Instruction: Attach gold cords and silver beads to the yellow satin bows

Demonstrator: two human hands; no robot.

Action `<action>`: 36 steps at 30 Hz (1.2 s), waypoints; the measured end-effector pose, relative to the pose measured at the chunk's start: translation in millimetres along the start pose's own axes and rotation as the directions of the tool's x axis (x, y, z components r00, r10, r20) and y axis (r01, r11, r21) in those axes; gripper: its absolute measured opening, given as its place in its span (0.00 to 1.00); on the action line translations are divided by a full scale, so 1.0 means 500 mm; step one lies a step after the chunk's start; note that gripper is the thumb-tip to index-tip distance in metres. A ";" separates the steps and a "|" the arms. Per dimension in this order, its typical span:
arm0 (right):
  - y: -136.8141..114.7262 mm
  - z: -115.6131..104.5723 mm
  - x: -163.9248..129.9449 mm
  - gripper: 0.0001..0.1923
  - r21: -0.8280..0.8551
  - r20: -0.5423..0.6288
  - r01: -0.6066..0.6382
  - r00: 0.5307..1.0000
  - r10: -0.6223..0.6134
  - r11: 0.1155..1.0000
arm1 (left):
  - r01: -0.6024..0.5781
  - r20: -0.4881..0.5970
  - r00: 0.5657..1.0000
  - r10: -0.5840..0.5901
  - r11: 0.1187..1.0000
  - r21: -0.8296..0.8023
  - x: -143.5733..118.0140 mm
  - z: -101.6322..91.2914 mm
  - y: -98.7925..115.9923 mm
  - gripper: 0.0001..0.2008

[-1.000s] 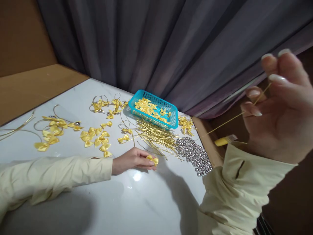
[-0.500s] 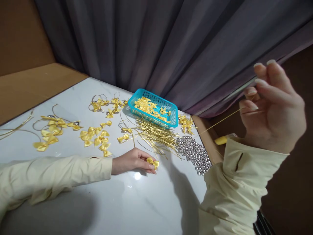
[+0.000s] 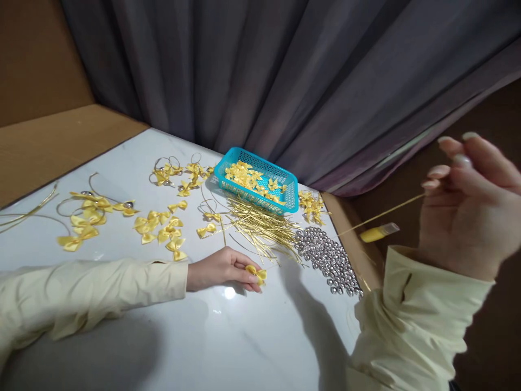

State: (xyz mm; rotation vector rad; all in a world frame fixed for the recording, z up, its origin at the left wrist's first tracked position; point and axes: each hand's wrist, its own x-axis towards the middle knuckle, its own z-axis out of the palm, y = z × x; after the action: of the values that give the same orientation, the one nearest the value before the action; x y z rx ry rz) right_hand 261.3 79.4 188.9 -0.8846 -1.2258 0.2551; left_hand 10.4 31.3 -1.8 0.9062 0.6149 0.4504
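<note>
My left hand [image 3: 230,269] rests low over the white tabletop, its fingertips pinched around a small yellow ribbon bow [image 3: 257,275]. Off to the right, my right hand [image 3: 474,212] is raised past the table's edge, thumb and fingers closed on a thin gold thread [image 3: 378,215]. The thread slants down leftward over the silver beads [image 3: 325,258]; its link to the bow is too fine to follow for certain. Beyond my left hand lie gold cords [image 3: 262,225] in a loose pile, and several loose yellow bows [image 3: 171,231].
A blue plastic basket [image 3: 291,201] with yellow bows stands at the back. Bows with cord loops [image 3: 91,203] lie at the left, more bows [image 3: 312,206] right of the basket. A yellow object with a clear end [image 3: 378,232] is beyond the right edge. A grey curtain [image 3: 228,70] hangs behind.
My right hand has moved right and down with the thread, and the yellow object beside its cuff shows more fully. My left hand has kept its pinch on the bow almost in place.
</note>
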 end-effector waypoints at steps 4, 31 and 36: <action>-0.015 -0.017 -0.069 0.13 -0.087 -0.079 0.071 0.994 -0.078 0.994 | 0.007 -0.007 1.000 -0.007 1.000 -0.012 0.002 -0.003 0.000 0.18; 0.084 0.009 -0.405 0.11 -0.448 0.566 -0.519 0.466 0.680 0.728 | 0.056 -0.023 0.998 -0.054 0.994 0.089 0.003 0.008 0.003 0.11; 0.083 0.012 -0.399 0.14 -0.432 0.527 -0.677 0.346 0.776 0.595 | 0.049 0.005 0.999 -0.050 0.994 0.099 0.003 0.005 0.003 0.09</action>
State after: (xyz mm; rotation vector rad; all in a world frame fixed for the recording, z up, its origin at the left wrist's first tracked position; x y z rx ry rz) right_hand 196.2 -12.7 19.1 -1.5359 -1.4328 1.3746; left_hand 13.1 31.8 0.0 0.9839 0.6558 0.3744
